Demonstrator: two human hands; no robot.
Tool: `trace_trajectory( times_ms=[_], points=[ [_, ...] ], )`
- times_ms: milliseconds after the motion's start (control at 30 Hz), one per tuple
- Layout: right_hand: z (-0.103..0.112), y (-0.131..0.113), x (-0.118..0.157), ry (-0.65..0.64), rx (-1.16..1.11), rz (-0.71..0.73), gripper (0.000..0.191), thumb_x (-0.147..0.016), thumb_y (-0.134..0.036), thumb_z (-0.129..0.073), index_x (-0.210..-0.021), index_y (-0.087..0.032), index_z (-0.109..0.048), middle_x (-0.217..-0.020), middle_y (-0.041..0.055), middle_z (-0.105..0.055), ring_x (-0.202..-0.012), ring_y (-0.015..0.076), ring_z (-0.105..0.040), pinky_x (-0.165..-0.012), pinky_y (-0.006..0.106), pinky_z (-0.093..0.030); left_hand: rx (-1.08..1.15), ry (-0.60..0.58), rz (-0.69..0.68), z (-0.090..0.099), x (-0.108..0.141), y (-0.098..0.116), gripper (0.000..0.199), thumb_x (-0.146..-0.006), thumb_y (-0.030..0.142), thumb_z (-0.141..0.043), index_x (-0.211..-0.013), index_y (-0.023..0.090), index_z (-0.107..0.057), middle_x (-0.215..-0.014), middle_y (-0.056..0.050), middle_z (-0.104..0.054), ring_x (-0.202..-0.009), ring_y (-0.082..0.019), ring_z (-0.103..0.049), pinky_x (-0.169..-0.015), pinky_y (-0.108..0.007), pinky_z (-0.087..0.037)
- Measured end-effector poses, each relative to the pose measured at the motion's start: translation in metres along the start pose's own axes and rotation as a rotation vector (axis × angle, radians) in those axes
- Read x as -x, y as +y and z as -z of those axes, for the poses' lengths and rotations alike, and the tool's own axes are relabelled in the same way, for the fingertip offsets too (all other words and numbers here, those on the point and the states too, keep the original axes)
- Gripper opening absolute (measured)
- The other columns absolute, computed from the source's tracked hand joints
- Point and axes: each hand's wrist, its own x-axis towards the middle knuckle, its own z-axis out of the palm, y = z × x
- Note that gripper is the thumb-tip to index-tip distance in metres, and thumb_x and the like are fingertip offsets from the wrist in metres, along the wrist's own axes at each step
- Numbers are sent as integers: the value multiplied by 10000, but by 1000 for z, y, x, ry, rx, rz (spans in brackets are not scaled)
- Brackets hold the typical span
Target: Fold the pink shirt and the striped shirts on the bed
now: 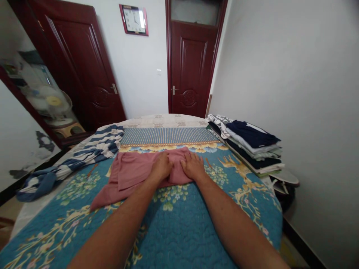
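A pink garment (131,171), partly folded, lies on the blue patterned bed cover (179,224), with one part trailing toward the lower left. My right hand (193,165) rests flat on the garment's right end, fingers spread. Just left of it, my left hand (162,165) touches the middle of the cloth with its fingers bent down; whether they pinch the fabric is hidden.
A striped blue and white garment (95,149) lies loosely along the left side. Several folded clothes (255,144) are stacked at the right edge near the wall. Two dark red doors (193,63) and a wall clock (134,20) are beyond.
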Motion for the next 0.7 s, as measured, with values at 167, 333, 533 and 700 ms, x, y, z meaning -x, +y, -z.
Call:
trace_trajectory(
  times_ms=[167,333,533,700],
  points=[
    [0,-1,1,56,-26,-25,676,-1085,-589,-372,-1663,-239,-412,-1718,150,-406,-1558,389,-352,-1261,643,-211,-68,111,-128,-4,-4,6,361,-929,96,-536,-1249,173,-685,-1203,-118,-735,-1168,-244,-677,-1062,-363,-506],
    [-2,-2,0,33,-20,-37,668,-1077,-587,-397,-1642,-235,-451,-1710,155,-419,-1573,403,-319,-1266,656,-185,-363,137,-179,-1,23,4,347,-983,166,-529,-1290,141,-687,-1355,-214,-659,-1256,-324,-631,-1092,-467,-504],
    [0,-2,1,58,-7,-33,651,-1072,-571,-437,-1633,-242,-474,-1719,168,-403,-1568,413,-335,-1255,675,-207,-514,6,-488,-2,63,-7,456,-1059,394,-522,-1457,237,-679,-1620,-128,-564,-1576,-384,-387,-1284,-595,-293],
    [3,-13,1,153,-12,243,569,-1080,-405,-467,-1630,-261,-491,-1753,93,-367,-1635,344,-238,-1313,601,-157,-555,-60,-382,-8,81,-16,621,-1076,453,-465,-1628,174,-520,-1722,-152,-430,-1622,-388,-326,-1302,-633,-251]
  ],
)
